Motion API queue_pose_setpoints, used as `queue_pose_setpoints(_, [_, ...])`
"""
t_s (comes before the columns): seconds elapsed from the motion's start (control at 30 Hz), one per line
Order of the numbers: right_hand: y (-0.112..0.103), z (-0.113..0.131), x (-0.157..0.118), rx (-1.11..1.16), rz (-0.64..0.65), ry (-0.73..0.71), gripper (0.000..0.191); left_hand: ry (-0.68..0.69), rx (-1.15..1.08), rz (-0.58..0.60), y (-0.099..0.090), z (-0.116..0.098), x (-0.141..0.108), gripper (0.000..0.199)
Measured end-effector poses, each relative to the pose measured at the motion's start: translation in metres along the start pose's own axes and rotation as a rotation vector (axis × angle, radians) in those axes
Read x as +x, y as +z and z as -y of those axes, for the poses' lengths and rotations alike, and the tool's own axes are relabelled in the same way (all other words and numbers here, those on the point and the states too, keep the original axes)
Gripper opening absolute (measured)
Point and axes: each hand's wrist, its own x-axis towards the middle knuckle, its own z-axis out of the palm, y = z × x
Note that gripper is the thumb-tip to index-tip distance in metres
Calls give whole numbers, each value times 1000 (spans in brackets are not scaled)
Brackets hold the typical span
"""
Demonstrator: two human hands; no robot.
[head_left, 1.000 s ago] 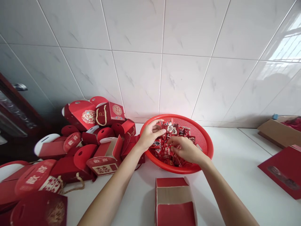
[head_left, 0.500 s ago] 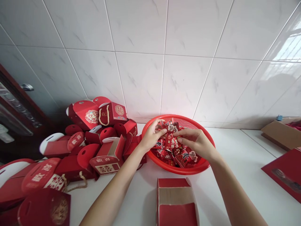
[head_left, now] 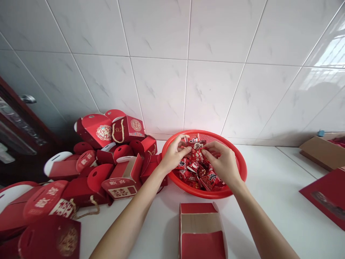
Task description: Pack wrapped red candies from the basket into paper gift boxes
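Observation:
A red plastic basket [head_left: 207,195] with a perforated wall holds many red candy packets [head_left: 207,180]. Over its left part, my left hand [head_left: 174,155] has thumb and fingers closed on a dark red packet [head_left: 198,144]. My right hand [head_left: 222,160] comes in from the right, thumb and forefinger pinched on a small red patterned packet [head_left: 197,155] just below the dark one. Nearer to me on the white counter stands an open red box [head_left: 203,244], its flaps apart and its brown inside showing.
Many red gift boxes [head_left: 122,180], some with rope handles, crowd the left side. On the right are a cardboard box [head_left: 318,153] and a flat red item [head_left: 326,198]. A tiled wall [head_left: 159,90] rises behind the basket.
My right hand has moved slightly left and its fingers have closed on the small patterned packet. My left hand stays nearly in place. The view has shifted a little.

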Motion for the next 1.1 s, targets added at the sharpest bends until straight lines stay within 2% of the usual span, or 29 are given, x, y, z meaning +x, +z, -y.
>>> queue_pose_setpoints(0.23, [-1, 1, 1, 3, -10, 45, 9, 63, 92, -70, 3, -2, -1, 42])
queue_pose_setpoints(0.53, [0, 1, 1, 76, 8, 63, 14, 79, 70, -83, 7, -1, -2, 44])
queue_pose_setpoints(0.67, [-1, -2, 3, 199, 50, 63, 26, 76, 19, -166, 7, -2, 0, 46])
queue_pose_setpoints(0.8, [-10, -18, 11, 224, 119, 90, 34, 73, -108, -305, 6, 0, 2, 47])
queue_pose_setpoints(0.87, [-11, -27, 17, 94, 236, 70, 22, 32, -215, -356, 5, 1, 4, 50])
queue_pose_setpoints(0.93, [-7, -32, 22, -96, 503, -1, 17, -8, -309, -369, 5, 1, 5, 54])
queue_pose_setpoints(1.03, [6, -27, 27, -341, 959, -156, 38, -31, -368, -351, 5, 0, 6, 54])
queue_pose_setpoints(1.1, [14, -18, 29, -586, 1092, -262, 44, -37, -372, -349, 6, -2, 5, 55])
